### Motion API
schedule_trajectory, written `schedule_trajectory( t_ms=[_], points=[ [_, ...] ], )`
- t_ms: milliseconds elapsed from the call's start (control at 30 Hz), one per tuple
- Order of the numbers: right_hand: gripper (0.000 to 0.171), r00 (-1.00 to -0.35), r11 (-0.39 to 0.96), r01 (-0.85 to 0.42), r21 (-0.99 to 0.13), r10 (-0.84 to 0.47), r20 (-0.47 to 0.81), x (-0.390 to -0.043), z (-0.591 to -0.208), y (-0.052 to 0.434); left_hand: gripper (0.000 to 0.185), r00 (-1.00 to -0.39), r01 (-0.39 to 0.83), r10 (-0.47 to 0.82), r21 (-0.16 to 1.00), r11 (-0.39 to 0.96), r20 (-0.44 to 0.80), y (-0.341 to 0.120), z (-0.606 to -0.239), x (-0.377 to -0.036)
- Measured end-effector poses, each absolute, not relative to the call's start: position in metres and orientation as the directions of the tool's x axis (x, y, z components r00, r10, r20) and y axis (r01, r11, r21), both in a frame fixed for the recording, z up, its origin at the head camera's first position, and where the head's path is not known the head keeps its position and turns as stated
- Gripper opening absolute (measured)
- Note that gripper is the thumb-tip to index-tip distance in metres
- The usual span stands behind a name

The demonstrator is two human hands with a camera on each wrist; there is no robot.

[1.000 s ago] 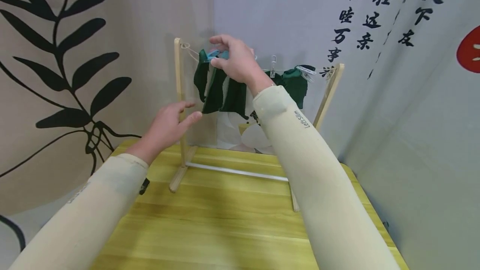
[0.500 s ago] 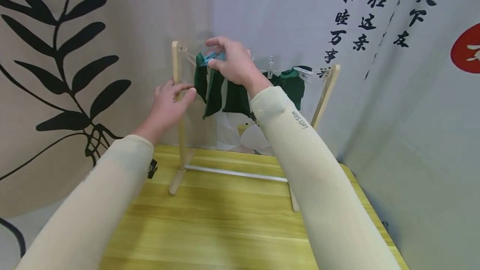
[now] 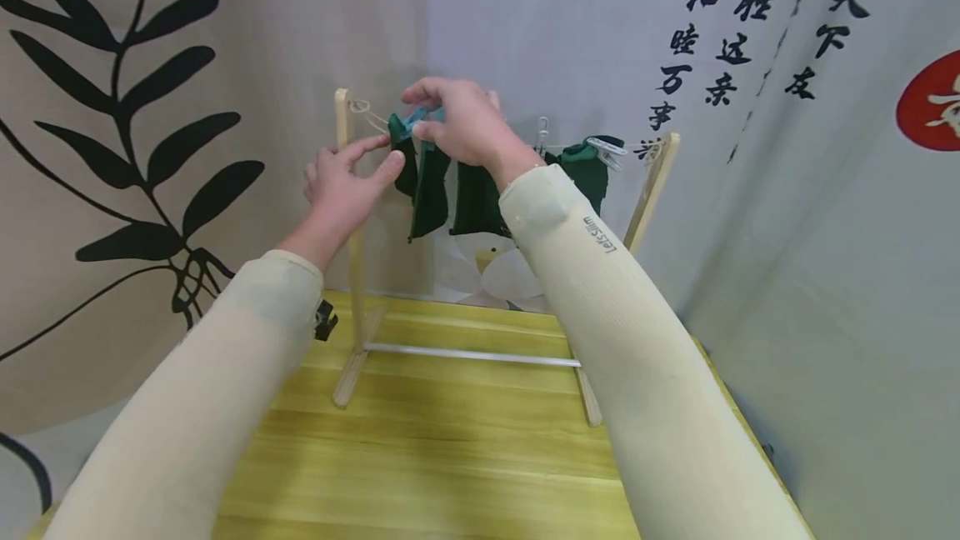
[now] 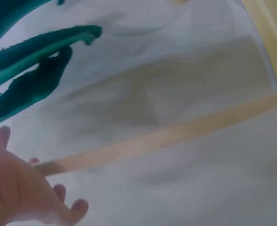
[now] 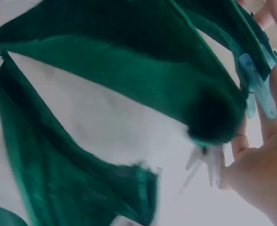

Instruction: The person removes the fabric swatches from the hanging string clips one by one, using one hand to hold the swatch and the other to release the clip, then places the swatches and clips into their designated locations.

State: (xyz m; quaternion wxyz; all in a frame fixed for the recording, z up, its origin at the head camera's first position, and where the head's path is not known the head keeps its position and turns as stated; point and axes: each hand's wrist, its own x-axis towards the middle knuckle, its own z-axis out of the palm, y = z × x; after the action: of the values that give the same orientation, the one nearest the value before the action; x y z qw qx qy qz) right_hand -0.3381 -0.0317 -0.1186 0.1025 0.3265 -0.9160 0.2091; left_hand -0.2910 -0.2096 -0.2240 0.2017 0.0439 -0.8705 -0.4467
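Dark green cloth [image 3: 431, 194] hangs in folds from a thin line [image 3: 375, 117] on a small wooden rack. At the line's left part my right hand [image 3: 468, 127] pinches a blue clothespin [image 5: 258, 87] at the cloth's upper edge. My left hand [image 3: 341, 186] is beside the cloth's left edge, thumb and index finger extended and apart. Its index fingertip appears to touch the cloth; the left wrist view shows this hand [image 4: 20, 188] below the green folds. My right hand and forearm hide the middle of the line in the head view.
The rack has a left post [image 3: 342, 119], a right post [image 3: 651, 194] and a white lower bar [image 3: 480, 354]. More green cloth [image 3: 588, 173] hangs at right with a white clothespin [image 3: 606, 148]; a clear clip [image 3: 542, 132] is nearby. The rack stands on a yellow wood-grain table [image 3: 435, 457].
My left hand has risen and moved right to the cloth's left edge. My right hand stays at the blue clothespin, shifting slightly left. The rack's left post has shifted a little left in view.
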Motion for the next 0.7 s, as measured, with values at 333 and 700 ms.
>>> schedule_trajectory(
  t_ms=[333, 700],
  points=[
    [0.042, -0.805, 0.779, -0.581, -0.236, -0.506, 0.309, -0.324, -0.113, -0.049, 0.054, -0.814, 0.019, -0.457, 0.802, 0.596, 0.359, -0.199, -0.213, -0.290],
    [0.034, -0.828, 0.802, -0.535, -0.265, -0.436, 0.352, -0.322, -0.111, -0.046, 0.056, -0.791, 0.062, -0.440, 0.771, 0.634, 0.425, -0.201, -0.214, -0.283]
  ],
)
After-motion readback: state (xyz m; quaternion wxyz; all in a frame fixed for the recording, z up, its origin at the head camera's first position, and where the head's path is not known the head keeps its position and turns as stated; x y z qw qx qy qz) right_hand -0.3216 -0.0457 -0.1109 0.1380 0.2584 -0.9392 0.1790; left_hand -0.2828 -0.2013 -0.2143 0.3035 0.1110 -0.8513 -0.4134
